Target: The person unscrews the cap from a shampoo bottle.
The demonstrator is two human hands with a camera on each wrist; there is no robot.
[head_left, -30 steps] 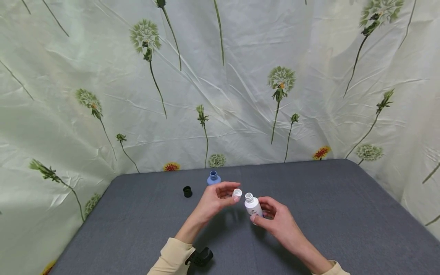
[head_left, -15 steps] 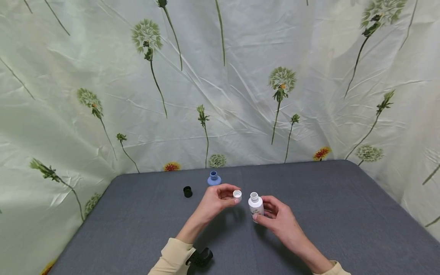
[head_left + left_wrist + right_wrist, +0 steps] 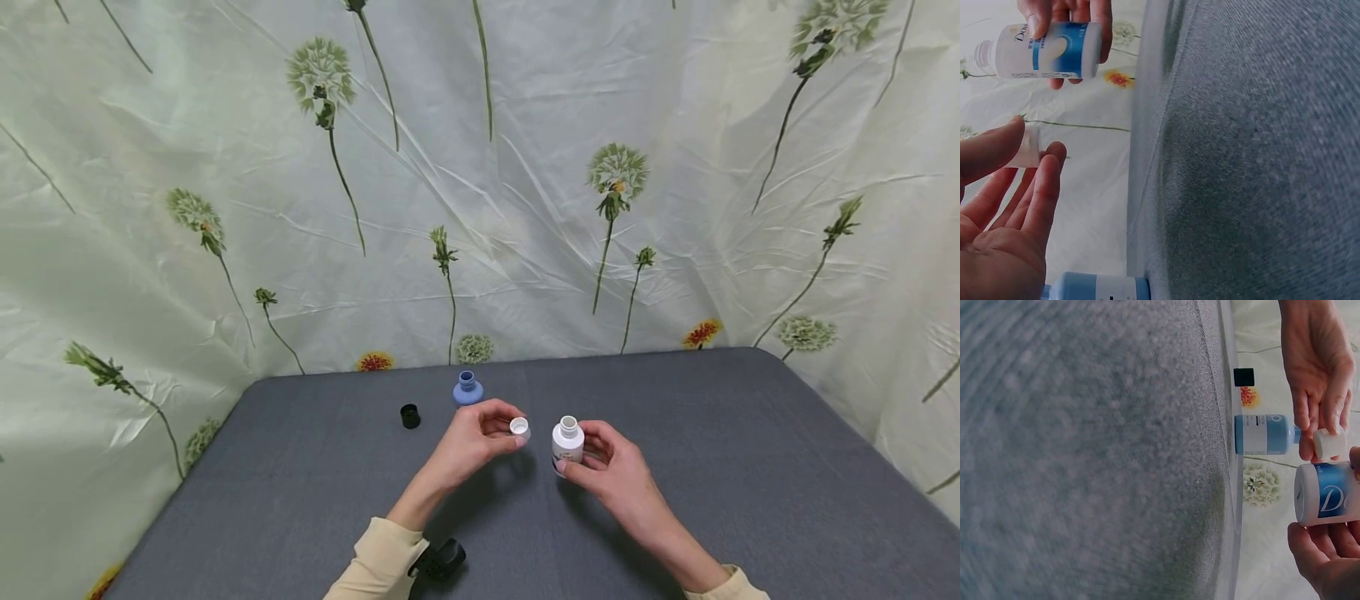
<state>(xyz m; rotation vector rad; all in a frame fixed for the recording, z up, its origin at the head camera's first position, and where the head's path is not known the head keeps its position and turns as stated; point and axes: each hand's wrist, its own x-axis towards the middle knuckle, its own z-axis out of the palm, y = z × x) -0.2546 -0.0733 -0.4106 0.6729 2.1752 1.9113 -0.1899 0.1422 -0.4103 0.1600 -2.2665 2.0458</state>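
My left hand (image 3: 471,437) pinches a small white cap (image 3: 519,428) between thumb and fingers, its hollow side facing up. To its right, my right hand (image 3: 617,468) grips a white Dove bottle (image 3: 567,442) with a bare threaded neck. The bottle stands nearly upright, held above the table in the left wrist view, where its blue and white label (image 3: 1060,49) shows. A gap separates cap and bottle. Just behind my left hand a blue bottle (image 3: 468,390) without a cap stands on the table, partly hidden by that hand in the head view.
A black cap (image 3: 410,416) lies on the grey table (image 3: 315,475), left of the blue bottle. Behind the table's far edge hangs a pale curtain (image 3: 525,208) printed with dandelions. A black strapped device (image 3: 441,560) sits on my left wrist.
My right hand has moved the white bottle slightly right and away from the cap, bringing it more upright. The cap in my left hand has tipped, showing more of its inside.
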